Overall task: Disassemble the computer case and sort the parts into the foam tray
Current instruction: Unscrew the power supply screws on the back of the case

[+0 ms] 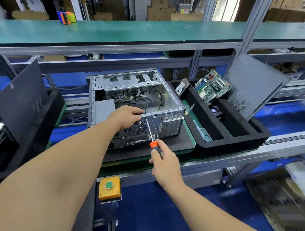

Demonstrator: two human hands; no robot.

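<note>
The computer case (pixel 138 105) is lying open-side up on the table (pixel 168 150), rear panel facing the person, so its rear screws are reachable. The right hand (pixel 165 166) is wrapping its grip around the orange-collared handle of a screwdriver (pixel 150 131), whose shaft is running up and away from that grip to a point near the panel's top edge, likely a screw. The left hand (pixel 128 116) is curling over that edge just left of the tip, probably steadying the case. Well right of both grips, the foam tray (pixel 231 142) is already holding a motherboard (pixel 212 86).
</note>
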